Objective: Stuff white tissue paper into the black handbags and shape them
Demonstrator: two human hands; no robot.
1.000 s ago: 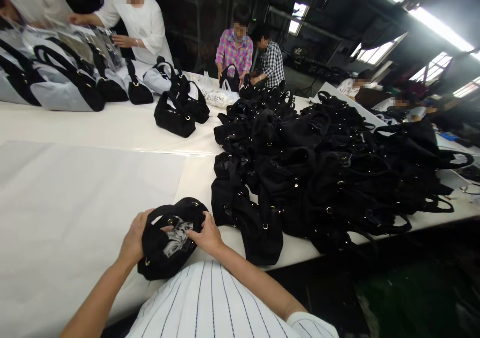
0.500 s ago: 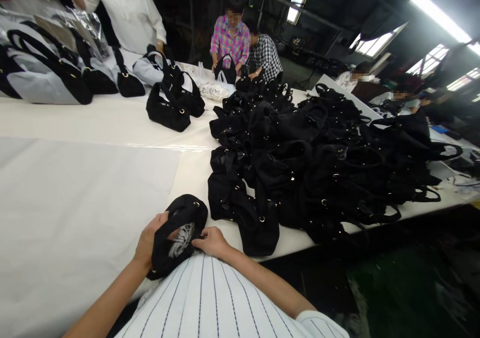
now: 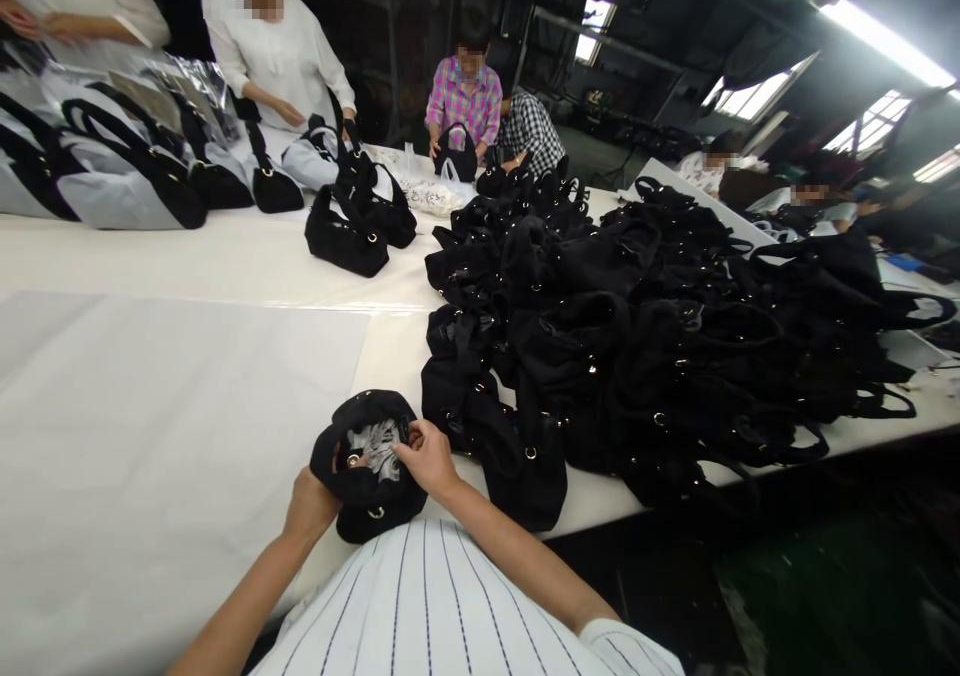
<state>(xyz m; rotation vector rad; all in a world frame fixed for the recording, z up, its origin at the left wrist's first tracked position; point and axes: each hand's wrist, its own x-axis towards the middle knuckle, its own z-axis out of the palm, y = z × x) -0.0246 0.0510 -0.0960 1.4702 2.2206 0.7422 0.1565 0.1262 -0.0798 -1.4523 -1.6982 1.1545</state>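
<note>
A small black handbag [image 3: 367, 521] with gold rings is held close to my body at the table's front edge. Its mouth faces up, showing crumpled whitish-grey stuffing or lining [image 3: 381, 446] inside. My left hand [image 3: 315, 501] is closed round the bag's left side, some of its fingers hidden behind the black fabric. At the right rim of the opening, my right hand [image 3: 429, 456] pinches the bag's edge between thumb and fingers. Just right of that hand lies a large heap of black handbags [image 3: 570, 356].
White sheeting [image 3: 172, 406] covers the table on the left. Two black bags [image 3: 349, 231] stand further back, with grey-wrapped bags [image 3: 120, 181] at the far left. Several people work across the table, one in a plaid shirt [image 3: 465, 96]. A dark floor [image 3: 825, 566] lies right of the table.
The handbag has been turned so its opening faces up more, with a gold ring now at the front. My right hand has shifted up and right along the rim.
</note>
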